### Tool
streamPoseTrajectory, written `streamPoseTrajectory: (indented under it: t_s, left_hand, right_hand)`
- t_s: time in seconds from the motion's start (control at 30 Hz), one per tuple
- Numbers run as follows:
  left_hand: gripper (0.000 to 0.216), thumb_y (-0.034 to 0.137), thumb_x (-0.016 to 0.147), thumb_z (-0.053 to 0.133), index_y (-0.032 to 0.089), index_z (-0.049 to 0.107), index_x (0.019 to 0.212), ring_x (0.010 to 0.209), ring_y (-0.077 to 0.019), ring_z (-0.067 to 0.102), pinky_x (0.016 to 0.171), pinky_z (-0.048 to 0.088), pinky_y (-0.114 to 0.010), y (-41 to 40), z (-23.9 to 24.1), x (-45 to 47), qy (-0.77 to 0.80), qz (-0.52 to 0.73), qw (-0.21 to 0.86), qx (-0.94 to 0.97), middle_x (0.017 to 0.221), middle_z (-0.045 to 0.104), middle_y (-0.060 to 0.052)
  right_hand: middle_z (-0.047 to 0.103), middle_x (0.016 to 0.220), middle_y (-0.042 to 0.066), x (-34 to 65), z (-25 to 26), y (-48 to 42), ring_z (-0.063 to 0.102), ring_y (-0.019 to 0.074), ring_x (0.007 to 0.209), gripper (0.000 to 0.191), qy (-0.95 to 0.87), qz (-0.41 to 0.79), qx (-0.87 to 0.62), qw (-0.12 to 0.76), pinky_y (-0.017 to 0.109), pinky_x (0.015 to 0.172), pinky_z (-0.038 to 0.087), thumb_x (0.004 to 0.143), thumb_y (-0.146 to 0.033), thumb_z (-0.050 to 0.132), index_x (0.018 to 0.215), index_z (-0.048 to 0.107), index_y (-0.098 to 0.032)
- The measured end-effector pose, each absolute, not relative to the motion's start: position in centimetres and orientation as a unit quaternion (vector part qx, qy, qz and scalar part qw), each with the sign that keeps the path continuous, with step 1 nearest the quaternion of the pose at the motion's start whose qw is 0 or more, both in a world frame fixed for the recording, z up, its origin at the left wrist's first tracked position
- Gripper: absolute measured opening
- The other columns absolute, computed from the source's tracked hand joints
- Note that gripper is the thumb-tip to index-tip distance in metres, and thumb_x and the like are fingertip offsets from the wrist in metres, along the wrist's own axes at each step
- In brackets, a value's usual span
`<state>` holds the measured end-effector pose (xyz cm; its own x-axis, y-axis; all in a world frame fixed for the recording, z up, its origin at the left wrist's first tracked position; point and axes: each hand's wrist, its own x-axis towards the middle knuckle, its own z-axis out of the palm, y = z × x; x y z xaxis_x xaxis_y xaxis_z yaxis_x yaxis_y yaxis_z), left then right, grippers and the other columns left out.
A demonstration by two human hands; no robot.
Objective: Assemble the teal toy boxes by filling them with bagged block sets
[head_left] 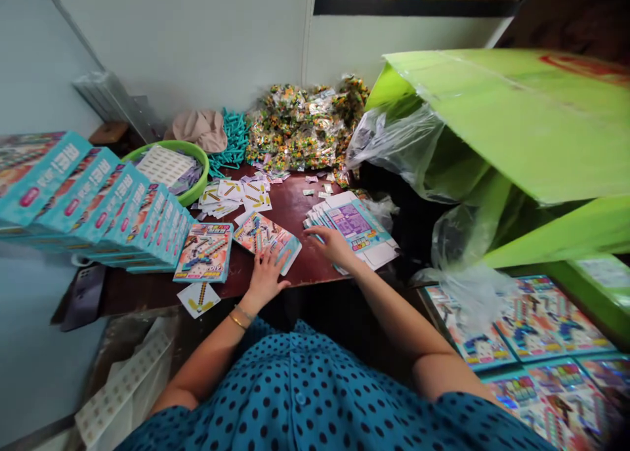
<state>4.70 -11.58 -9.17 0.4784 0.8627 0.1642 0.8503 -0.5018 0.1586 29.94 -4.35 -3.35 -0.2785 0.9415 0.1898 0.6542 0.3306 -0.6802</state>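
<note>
My left hand (267,274) lies with its fingers spread on a printed toy box (266,230), whose right end shows a pale flap. Beside a fanned stack of flattened boxes (361,224), my right hand (331,246) hovers over or touches the stack's left edge; which of the two I cannot tell. Its fingers are stretched out, and I see nothing in them. Left of my left hand sits another toy box (204,253) with a pickaxe picture card (199,300) at the table's front edge. More picture cards (231,195) are heaped behind the boxes.
Stacked boxes (113,205) lean in a row at the left, near a phone (84,295). A green basin (199,188), teal sticks (232,142) and bags of colourful pieces (300,129) line the back. An open green carton (512,123) rises at the right, above more printed boxes (531,316).
</note>
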Motion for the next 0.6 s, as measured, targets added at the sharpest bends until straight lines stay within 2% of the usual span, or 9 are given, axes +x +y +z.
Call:
streamPoseTrajectory:
  t_s: [0.1,0.17,0.23,0.33,0.43,0.53,0.6]
  left_hand:
    - [0.076,0.041,0.085,0.076,0.026,0.048,0.155,0.149,-0.039,0.04,0.12,0.03,-0.059,-10.2,-10.1,3.6,0.492,0.123,0.054,0.86,0.163,0.042,-0.016]
    - [0.067,0.03,0.086,0.074,0.028,0.054,0.15,0.141,-0.039,0.048,0.115,0.036,-0.059,-9.7,-10.7,3.0,0.474,0.15,0.068,0.865,0.158,0.05,-0.015]
    - [0.059,0.026,0.085,0.072,0.028,0.061,0.143,0.134,-0.0398,0.054,0.112,0.039,-0.06,-9.4,-10.7,2.7,0.466,0.189,0.077,0.861,0.151,0.058,-0.015]
    - [0.044,0.031,0.088,0.064,0.024,0.069,0.132,0.13,-0.0374,0.058,0.112,0.039,-0.058,-8.9,-8.5,2.7,0.463,0.292,0.093,0.831,0.138,0.067,-0.014]
    - [0.032,0.032,0.099,0.051,0.021,0.071,0.12,0.122,-0.0291,0.063,0.111,0.044,-0.05,-7.9,-4.9,2.5,0.482,0.422,0.13,0.757,0.124,0.073,-0.011]
    - [0.035,0.038,0.106,0.043,0.019,0.072,0.112,0.112,-0.0246,0.068,0.103,0.051,-0.041,-6.6,-2.3,1.6,0.529,0.496,0.172,0.666,0.114,0.075,-0.01]
    - [0.041,0.045,0.107,0.041,0.018,0.073,0.11,0.107,-0.0243,0.07,0.098,0.053,-0.039,-5.8,-1.5,1.1,0.555,0.511,0.19,0.628,0.11,0.076,-0.01]
  right_hand:
    - [0.078,0.116,0.009,32.9,-1.8,2.7,0.073,0.0206,0.106,0.031,-0.737,0.2,-0.613,0.204,0.031,0.097,0.054,0.1,-0.024,0.055,0.122,0.075,-0.017]
    - [0.077,0.118,0.013,33.5,-1.6,8.1,0.072,0.024,0.109,0.032,-0.723,0.172,-0.646,0.175,0.034,0.098,0.053,0.1,-0.02,0.052,0.122,0.074,-0.013]
    - [0.074,0.123,0.017,32.8,-2.2,12.9,0.068,0.0276,0.116,0.029,-0.72,0.162,-0.656,0.156,0.038,0.103,0.05,0.098,-0.018,0.057,0.12,0.074,-0.011]
    - [0.067,0.132,0.015,29.8,-4.2,17.4,0.064,0.0275,0.121,0.032,-0.719,0.165,-0.663,0.126,0.045,0.105,0.051,0.096,-0.028,0.068,0.124,0.069,-0.013]
    - [0.064,0.131,0.012,26.9,-6.1,18.6,0.065,0.0244,0.114,0.04,-0.71,0.174,-0.672,0.12,0.047,0.098,0.057,0.098,-0.04,0.067,0.128,0.063,-0.015]
    - [0.069,0.119,0.015,26.3,-6.4,17.5,0.067,0.0225,0.105,0.034,-0.716,0.183,-0.659,0.139,0.039,0.093,0.057,0.098,-0.024,0.063,0.129,0.062,-0.009]
    - [0.072,0.107,0.014,26.8,-5.4,15.7,0.068,0.0208,0.097,0.035,-0.727,0.187,-0.642,0.158,0.034,0.088,0.055,0.097,-0.012,0.052,0.129,0.062,-0.005]
